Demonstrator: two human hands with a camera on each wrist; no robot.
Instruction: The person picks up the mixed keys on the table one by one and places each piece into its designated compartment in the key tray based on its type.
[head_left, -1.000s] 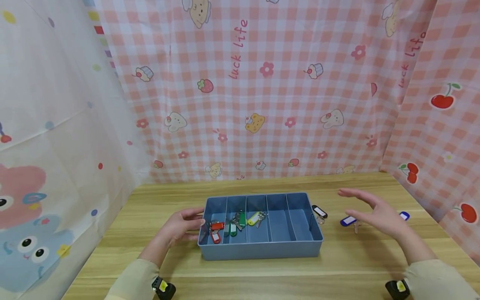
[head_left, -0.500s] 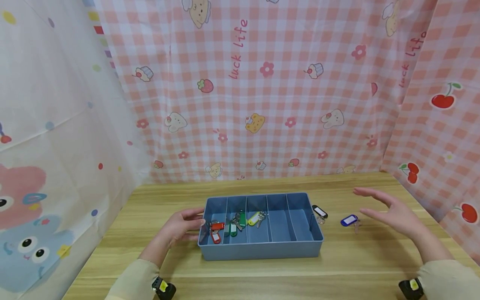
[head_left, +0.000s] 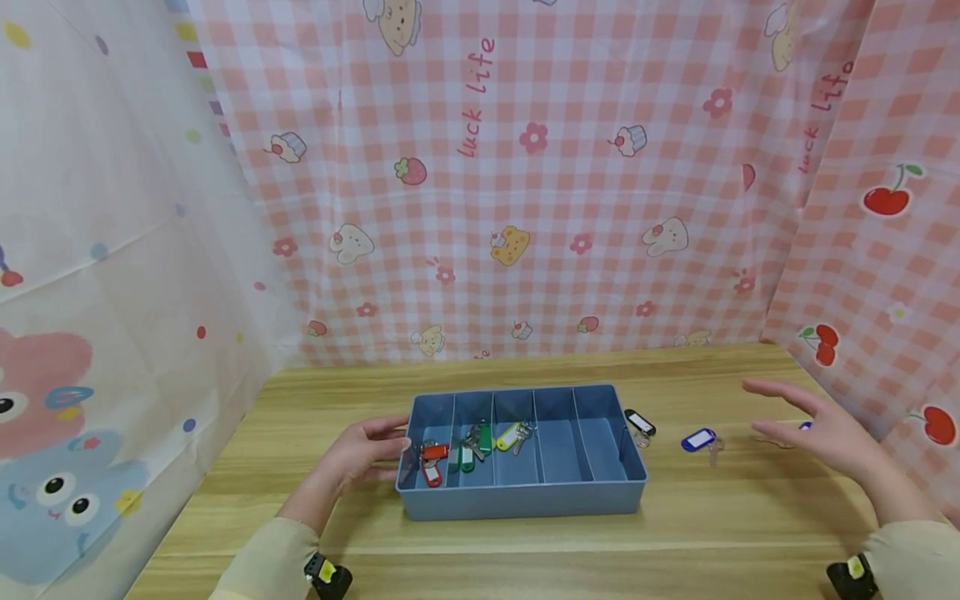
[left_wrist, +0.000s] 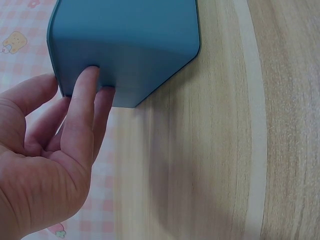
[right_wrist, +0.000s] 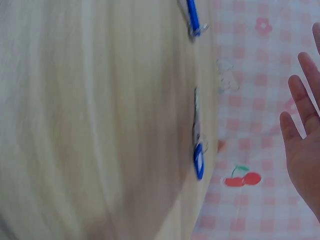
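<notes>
A blue-grey compartment tray (head_left: 521, 500) stands on the wooden table. My left hand (head_left: 367, 454) holds its left end, fingertips on the outer wall and one digit at the rim, as the left wrist view also shows. Red-tagged keys (head_left: 433, 452), green-tagged keys (head_left: 480, 438) and a yellow-tagged key (head_left: 510, 436) lie in the three left compartments. My right hand (head_left: 828, 429) hovers over the right side with thumb and fingers apart, holding nothing. A blue key tag (head_left: 698, 440) lies left of it. Another blue key tag (right_wrist: 199, 162) is partly hidden behind the hand in the head view.
A black key tag (head_left: 640, 422) lies just right of the tray. The wooden table (head_left: 525, 558) meets a pink checked cloth (head_left: 525, 192) at the back. A white patterned cloth (head_left: 135, 275) hangs at the left.
My right hand has moved steadily to the right, from above the nearer blue key tag to the farther one. The left hand and the tray have stayed in place.
</notes>
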